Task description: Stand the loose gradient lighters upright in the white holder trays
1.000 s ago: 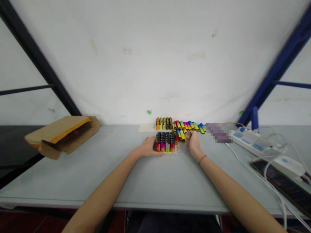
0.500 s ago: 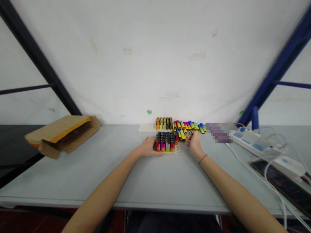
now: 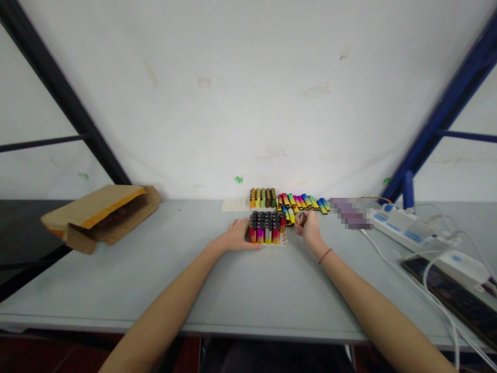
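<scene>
A white tray [image 3: 283,240] with holes holds rows of upright lighters [image 3: 265,228] in red, pink, silver and yellow, with black tops. Its left end lies in the grip of my left hand [image 3: 235,236], thumb along the front and fingers behind. Just right of the tray, my right hand [image 3: 309,228] is closed around a small lighter [image 3: 303,216]; mostly its metallic top shows, the rest being hidden by the fingers. Behind that hand lies a pile of loose, shiny lighters [image 3: 298,201] in rainbow colours.
A second white tray [image 3: 234,205] near the wall carries yellow to dark lighters [image 3: 263,198] at its right. An open brown paper bag [image 3: 104,210] lies at the left. Rightward are a blurred purple item [image 3: 351,213], a power strip [image 3: 407,228], white cables [image 3: 388,261] and a phone [image 3: 450,295].
My right hand has shifted very slightly left, toward the tray, still closed. The left hand and the tray look unchanged.
</scene>
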A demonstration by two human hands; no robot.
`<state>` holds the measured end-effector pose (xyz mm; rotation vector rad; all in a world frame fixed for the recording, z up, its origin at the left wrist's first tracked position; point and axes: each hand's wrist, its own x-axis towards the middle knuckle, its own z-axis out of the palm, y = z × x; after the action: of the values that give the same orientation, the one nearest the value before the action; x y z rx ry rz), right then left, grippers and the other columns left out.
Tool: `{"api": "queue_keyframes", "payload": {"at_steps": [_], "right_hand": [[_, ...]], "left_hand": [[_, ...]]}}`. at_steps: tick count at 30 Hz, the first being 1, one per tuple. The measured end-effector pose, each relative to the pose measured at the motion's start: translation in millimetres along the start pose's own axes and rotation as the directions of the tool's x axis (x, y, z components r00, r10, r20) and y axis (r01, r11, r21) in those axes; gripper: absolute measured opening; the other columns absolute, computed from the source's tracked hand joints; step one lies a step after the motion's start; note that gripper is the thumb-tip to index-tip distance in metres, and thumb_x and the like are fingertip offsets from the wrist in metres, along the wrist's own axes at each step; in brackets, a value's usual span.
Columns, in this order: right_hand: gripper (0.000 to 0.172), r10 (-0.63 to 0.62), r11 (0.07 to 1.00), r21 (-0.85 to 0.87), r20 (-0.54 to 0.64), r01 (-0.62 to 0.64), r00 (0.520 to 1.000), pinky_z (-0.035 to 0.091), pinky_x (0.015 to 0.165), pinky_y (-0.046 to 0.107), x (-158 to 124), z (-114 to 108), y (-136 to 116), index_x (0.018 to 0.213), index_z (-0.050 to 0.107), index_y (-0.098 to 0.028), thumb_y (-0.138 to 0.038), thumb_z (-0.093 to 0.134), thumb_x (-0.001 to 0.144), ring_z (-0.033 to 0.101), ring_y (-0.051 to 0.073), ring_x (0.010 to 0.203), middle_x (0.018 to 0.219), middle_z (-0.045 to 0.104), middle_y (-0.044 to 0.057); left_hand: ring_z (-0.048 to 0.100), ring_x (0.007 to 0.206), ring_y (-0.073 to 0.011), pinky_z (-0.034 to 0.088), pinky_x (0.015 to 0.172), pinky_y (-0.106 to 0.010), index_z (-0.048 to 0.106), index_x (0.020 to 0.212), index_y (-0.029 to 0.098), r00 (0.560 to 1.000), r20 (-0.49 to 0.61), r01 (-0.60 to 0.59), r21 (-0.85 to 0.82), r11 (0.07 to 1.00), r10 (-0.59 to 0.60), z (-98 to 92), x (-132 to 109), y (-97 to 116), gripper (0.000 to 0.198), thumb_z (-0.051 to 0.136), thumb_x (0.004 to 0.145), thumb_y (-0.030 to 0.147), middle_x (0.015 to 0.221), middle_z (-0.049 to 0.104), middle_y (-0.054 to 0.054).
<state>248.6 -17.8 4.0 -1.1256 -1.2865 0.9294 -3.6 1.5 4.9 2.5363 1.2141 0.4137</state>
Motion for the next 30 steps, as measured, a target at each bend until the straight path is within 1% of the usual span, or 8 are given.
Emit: {"api": "queue_keyframes", "payload": {"at_steps": [3, 6, 10, 13, 16, 20, 26, 30], "right_hand": [[0.036, -0.041, 0.999, 0.020, -0.021, 0.042, 0.999, 0.024, 0.038, 0.025, -4.8, 4.8, -10.2, 0.072, 0.042, -0.025, -0.057, 0.032, 0.084, 0.030, 0.012, 0.035, 0.041, 0.033, -0.007], [0.026, -0.066, 0.996, -0.055, 0.004, 0.067, 0.998, 0.032, 0.043, 0.025, -10.2, 9.6, -21.6, 0.085, 0.040, -0.025, -0.050, 0.042, 0.085, 0.040, 0.012, 0.041, 0.049, 0.042, -0.008], [0.027, -0.145, 0.974, -0.165, 0.057, 0.153, 0.988, 0.041, 0.056, 0.027, -10.7, 6.6, -31.7, 0.085, 0.046, -0.022, -0.048, 0.050, 0.082, 0.052, 0.015, 0.060, 0.065, 0.053, -0.003], [0.029, -0.229, 0.941, -0.237, 0.076, 0.240, 0.971, 0.042, 0.064, 0.029, -7.1, -3.0, -37.2, 0.083, 0.055, -0.019, -0.048, 0.058, 0.078, 0.054, 0.017, 0.070, 0.074, 0.057, 0.001], [0.031, -0.220, 0.927, -0.284, 0.114, 0.244, 0.969, 0.044, 0.063, 0.030, -4.8, -13.3, -41.8, 0.087, 0.062, -0.018, -0.047, 0.061, 0.077, 0.054, 0.017, 0.070, 0.074, 0.059, 0.003], [0.032, -0.178, 0.939, -0.250, 0.230, 0.235, 0.957, 0.048, 0.065, 0.031, -5.4, -19.9, -43.7, 0.096, 0.063, -0.018, -0.044, 0.063, 0.077, 0.059, 0.018, 0.072, 0.081, 0.065, 0.005], [0.018, -0.201, 0.845, -0.414, 0.343, 0.340, 0.917, 0.050, 0.068, 0.030, -9.1, -18.3, -45.6, 0.087, 0.065, -0.019, -0.034, 0.062, 0.079, 0.062, 0.017, 0.073, 0.086, 0.068, 0.005], [0.019, -0.185, 0.847, -0.412, 0.364, 0.336, 0.913, 0.051, 0.069, 0.031, -9.6, -18.8, -46.8, 0.088, 0.065, -0.018, -0.034, 0.061, 0.080, 0.064, 0.018, 0.073, 0.089, 0.069, 0.006]], "left_hand": [[0.052, 0.114, -0.0353, 0.034, 0.102, -0.046, 0.046, 0.128, 0.016, 1.000, -0.007, 0.001, -0.004, 1.000, -0.001, 0.6, 0.5, -0.2, 0.084, 0.072, 0.062, 0.062, 0.121, 0.058, -0.013], [0.051, 0.115, -0.0357, 0.033, 0.103, -0.047, 0.046, 0.128, 0.017, 1.000, -0.013, 0.002, -0.008, 1.000, -0.002, 1.2, 1.1, -0.2, 0.085, 0.072, 0.062, 0.062, 0.122, 0.057, -0.013], [0.052, 0.114, -0.0347, 0.033, 0.103, -0.046, 0.045, 0.129, 0.019, 1.000, -0.008, 0.003, -0.008, 1.000, -0.003, 0.2, 0.9, 1.2, 0.085, 0.071, 0.063, 0.064, 0.122, 0.058, -0.012], [0.052, 0.113, -0.0342, 0.034, 0.102, -0.046, 0.046, 0.129, 0.019, 1.000, -0.009, 0.002, -0.015, 1.000, -0.002, -1.1, 0.3, 2.4, 0.084, 0.071, 0.063, 0.064, 0.121, 0.058, -0.011], [0.052, 0.114, -0.0344, 0.034, 0.102, -0.046, 0.046, 0.129, 0.019, 1.000, -0.008, -0.001, -0.013, 1.000, 0.001, -1.4, -0.1, 2.6, 0.083, 0.072, 0.063, 0.062, 0.122, 0.058, -0.011], [0.052, 0.114, -0.0347, 0.034, 0.102, -0.046, 0.047, 0.128, 0.019, 1.000, -0.012, 0.001, -0.002, 1.000, -0.001, -0.8, 0.0, 2.1, 0.082, 0.072, 0.063, 0.063, 0.122, 0.058, -0.012], [0.052, 0.113, -0.0356, 0.035, 0.101, -0.047, 0.048, 0.126, 0.017, 1.000, -0.009, 0.012, 0.005, 1.000, -0.012, -0.5, 0.1, 2.8, 0.082, 0.071, 0.062, 0.064, 0.120, 0.058, -0.013], [0.052, 0.113, -0.0357, 0.035, 0.101, -0.048, 0.048, 0.126, 0.017, 1.000, -0.006, 0.010, 0.003, 1.000, -0.010, -0.2, -0.2, 2.8, 0.082, 0.071, 0.063, 0.063, 0.120, 0.058, -0.013]]}}
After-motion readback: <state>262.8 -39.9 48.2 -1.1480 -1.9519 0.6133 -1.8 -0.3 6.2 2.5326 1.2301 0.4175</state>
